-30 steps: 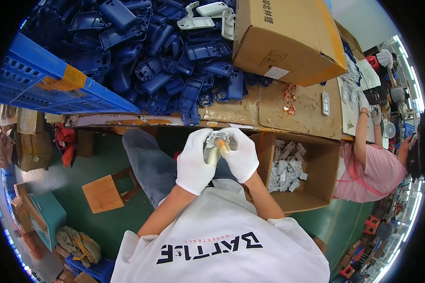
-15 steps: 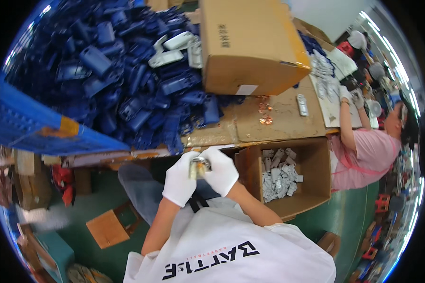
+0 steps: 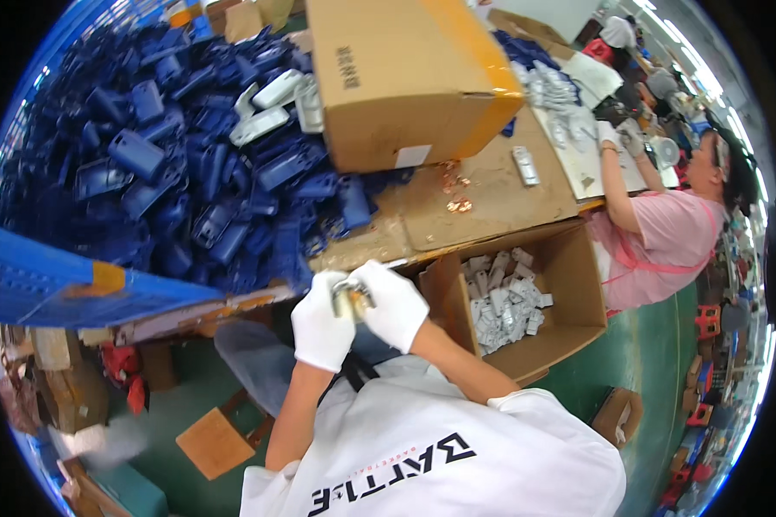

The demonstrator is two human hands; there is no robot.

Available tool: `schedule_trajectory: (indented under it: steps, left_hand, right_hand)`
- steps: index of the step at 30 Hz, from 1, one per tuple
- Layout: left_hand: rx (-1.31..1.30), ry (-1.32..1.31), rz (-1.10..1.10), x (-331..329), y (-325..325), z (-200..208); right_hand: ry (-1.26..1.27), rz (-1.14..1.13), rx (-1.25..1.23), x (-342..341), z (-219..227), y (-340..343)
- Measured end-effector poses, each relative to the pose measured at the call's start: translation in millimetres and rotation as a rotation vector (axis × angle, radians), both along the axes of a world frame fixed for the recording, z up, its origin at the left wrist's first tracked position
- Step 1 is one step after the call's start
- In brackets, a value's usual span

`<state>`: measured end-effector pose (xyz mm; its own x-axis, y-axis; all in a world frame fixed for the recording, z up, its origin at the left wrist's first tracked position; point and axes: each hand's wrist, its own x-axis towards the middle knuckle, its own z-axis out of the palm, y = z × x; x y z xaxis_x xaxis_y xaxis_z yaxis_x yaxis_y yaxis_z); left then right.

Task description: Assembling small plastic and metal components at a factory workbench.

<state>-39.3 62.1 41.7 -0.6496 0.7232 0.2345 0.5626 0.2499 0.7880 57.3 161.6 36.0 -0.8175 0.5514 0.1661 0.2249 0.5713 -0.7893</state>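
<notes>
My left hand (image 3: 322,323) and my right hand (image 3: 395,303), both in white gloves, meet in front of my body at the table's near edge. Their fingers are closed around a small pale part (image 3: 346,303) with dark shiny and orange-coloured bits. Motion blur and the gloves hide much of it, so its exact kind cannot be made out. Beyond my hands lies a big heap of dark blue plastic housings (image 3: 138,153). A few white or silver housings (image 3: 261,126) rest on top of that heap.
A closed cardboard box (image 3: 414,95) stands on the table. To my right, an open carton (image 3: 569,303) holds several white parts (image 3: 510,302). Copper-coloured bits (image 3: 459,205) and one silver housing (image 3: 525,165) lie nearby. A blue crate wall (image 3: 52,276) borders the left; a pink-clad co-worker (image 3: 664,228) works at right.
The head view has shifted and tilted, so the table and boxes sit further left. Both hands stay together on the small part, which appears slightly turned.
</notes>
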Motion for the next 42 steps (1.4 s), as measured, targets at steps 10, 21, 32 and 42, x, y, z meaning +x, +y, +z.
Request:
schedule_trajectory:
  steps: [10,21,32,42]
  left_hand:
    - [0.017,-0.208,0.083,-12.1,15.1,3.9]
    - [0.071,-0.252,0.087,0.1,20.6,20.8]
    - [0.130,-0.242,0.080,28.3,25.4,33.6]
    - [-0.035,-0.172,-0.393,53.4,66.1,36.5]
  right_hand:
    - [0.175,-0.154,0.292,8.9,4.2,-22.7]
    - [0.057,-0.154,0.501,12.4,-1.6,-15.8]
    - [-0.090,-0.148,0.271,16.9,-4.2,-22.9]
    - [-0.051,-0.402,0.088,76.3,-6.2,-9.5]
